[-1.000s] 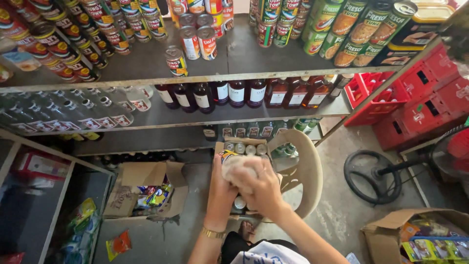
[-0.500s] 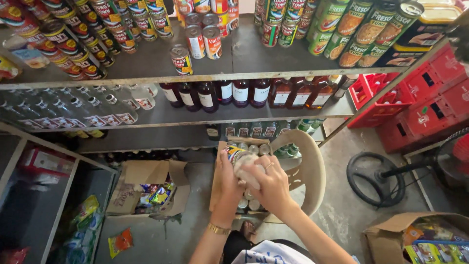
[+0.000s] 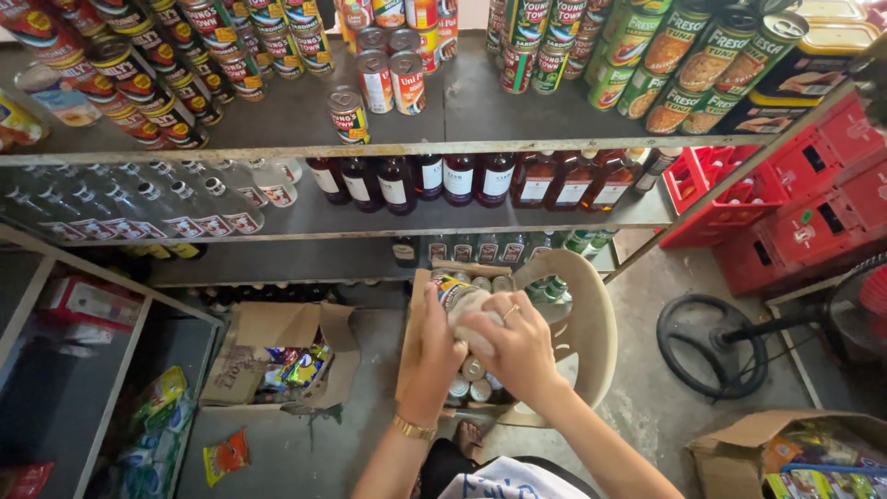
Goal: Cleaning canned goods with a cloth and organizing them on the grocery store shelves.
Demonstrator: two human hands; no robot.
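Both hands are wrapped round one tin can (image 3: 455, 294): left hand (image 3: 436, 344) gripping at 7 o'clock, right hand (image 3: 517, 344) pressing a pale cloth (image 3: 473, 310) over it. Can's long axis tilts toward 11 o'clock, above the open cardboard box (image 3: 409, 342) of cans on a beige plastic chair (image 3: 591, 323).

1. Both hands — left hand (image 3: 439, 346), right hand (image 3: 517, 344) — meet on a can (image 3: 459, 300) above an open box of cans (image 3: 473, 381).
2. The box sits on a plastic chair (image 3: 591, 323), before the shelves (image 3: 443, 148).
3. Left of the chair, on the floor, lies a carton (image 3: 277, 356) — contents possibly packets.
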